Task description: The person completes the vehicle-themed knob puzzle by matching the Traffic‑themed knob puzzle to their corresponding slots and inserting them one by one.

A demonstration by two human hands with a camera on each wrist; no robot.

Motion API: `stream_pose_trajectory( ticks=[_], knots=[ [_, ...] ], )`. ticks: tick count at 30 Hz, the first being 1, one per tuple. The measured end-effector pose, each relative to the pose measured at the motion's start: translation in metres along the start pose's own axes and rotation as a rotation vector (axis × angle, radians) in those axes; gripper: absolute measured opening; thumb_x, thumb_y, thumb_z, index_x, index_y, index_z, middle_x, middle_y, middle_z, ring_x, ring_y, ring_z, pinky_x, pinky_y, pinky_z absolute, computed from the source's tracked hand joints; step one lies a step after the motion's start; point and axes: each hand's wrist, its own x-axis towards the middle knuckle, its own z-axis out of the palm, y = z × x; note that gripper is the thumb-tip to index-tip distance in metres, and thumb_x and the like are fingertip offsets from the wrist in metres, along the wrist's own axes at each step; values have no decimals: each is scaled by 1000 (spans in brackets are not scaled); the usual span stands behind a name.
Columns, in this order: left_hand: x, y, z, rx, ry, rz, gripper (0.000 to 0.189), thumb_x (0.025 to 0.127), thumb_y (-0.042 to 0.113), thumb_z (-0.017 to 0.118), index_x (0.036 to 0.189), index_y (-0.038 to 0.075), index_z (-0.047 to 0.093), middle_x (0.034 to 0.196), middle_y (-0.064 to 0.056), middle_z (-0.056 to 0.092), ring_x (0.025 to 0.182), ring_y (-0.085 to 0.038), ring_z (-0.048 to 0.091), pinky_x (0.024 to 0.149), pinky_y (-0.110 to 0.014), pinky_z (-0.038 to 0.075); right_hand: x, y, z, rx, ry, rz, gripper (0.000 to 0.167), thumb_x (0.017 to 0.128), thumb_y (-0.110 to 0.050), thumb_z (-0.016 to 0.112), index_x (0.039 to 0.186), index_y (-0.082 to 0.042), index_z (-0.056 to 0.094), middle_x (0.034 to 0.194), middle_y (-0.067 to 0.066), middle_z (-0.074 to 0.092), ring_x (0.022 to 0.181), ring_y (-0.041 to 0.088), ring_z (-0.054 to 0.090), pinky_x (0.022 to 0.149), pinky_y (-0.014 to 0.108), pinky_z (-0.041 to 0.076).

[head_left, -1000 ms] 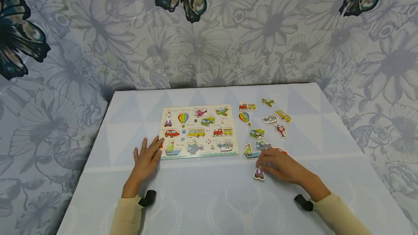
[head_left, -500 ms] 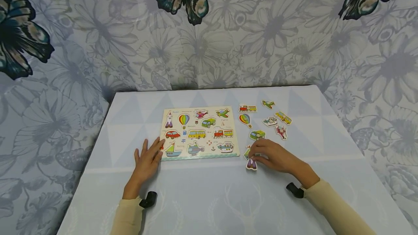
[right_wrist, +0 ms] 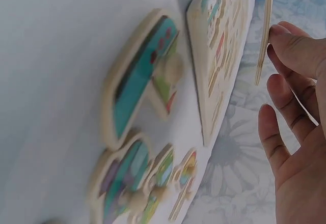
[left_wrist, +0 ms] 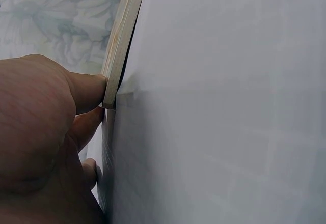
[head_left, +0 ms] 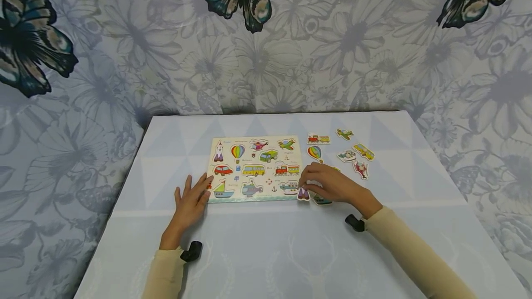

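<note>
A wooden vehicle puzzle board [head_left: 257, 200] lies on the table, printed with pictures in rows. My left hand [head_left: 190, 204] rests at its front left corner, fingers spread; in the left wrist view the thumb [left_wrist: 89, 89] touches the board's edge [left_wrist: 119, 46]. Thumb and fingers of my right hand [head_left: 334, 183] pinch a rocket puzzle piece [head_left: 304, 194], purple end down, over the board's front right corner. The right wrist view shows this piece edge-on, raised above the table. Below it lies a knobbed sailboat piece [right_wrist: 135, 91], mostly covered by the right hand in the head view.
Right of the board lie several loose pieces: a train [head_left: 318, 139], a balloon [head_left: 314, 152], a green plane [head_left: 344, 134], a bus [head_left: 364, 152], a ship [head_left: 347, 155] and a red helicopter [head_left: 360, 169]. Others are hidden under the right hand. A floral cloth [head_left: 257, 68] hangs behind the table.
My right hand has carried the rocket piece left and away from me, from the loose pieces to the board's front right corner. The left hand stays at the board.
</note>
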Motion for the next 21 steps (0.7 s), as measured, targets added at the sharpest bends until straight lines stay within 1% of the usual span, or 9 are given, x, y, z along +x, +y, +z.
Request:
stream_pose_trajectory(
  ticks=[6,12,16,17,21],
  knots=[
    [-1,2,0,-13,18,6,49,104,17,51,152,13,44,163,-15,31,151,-52,-1,112,-72,-13,19,2,3,6,33,-65,11,92,-14,73,101,-20,71,103,-9,65,98,10,60,84,32,53],
    [-4,1,0,-8,26,9,48,104,18,51,152,13,44,162,-15,31,151,-53,0,112,-73,-12,35,-1,2,14,28,-65,9,92,-15,73,100,-19,72,102,-8,66,99,10,60,86,32,53],
    [-5,1,1,-3,24,10,48,105,20,51,152,13,44,163,-15,31,151,-52,0,112,-73,-12,46,0,2,22,22,-75,9,92,-14,73,100,-17,73,102,-5,67,99,13,61,88,34,52],
    [-5,2,1,-3,25,12,48,105,20,50,152,13,44,163,-15,31,151,-53,-1,112,-73,-12,50,1,2,23,17,-80,9,93,-13,72,101,-17,72,102,-5,67,100,13,61,92,35,52],
    [-5,2,0,-5,28,14,48,105,19,50,152,13,44,163,-15,31,151,-53,0,111,-73,-12,66,4,4,27,-15,-69,9,94,-14,71,102,-16,73,103,-6,67,102,13,61,95,36,51]
  ],
)
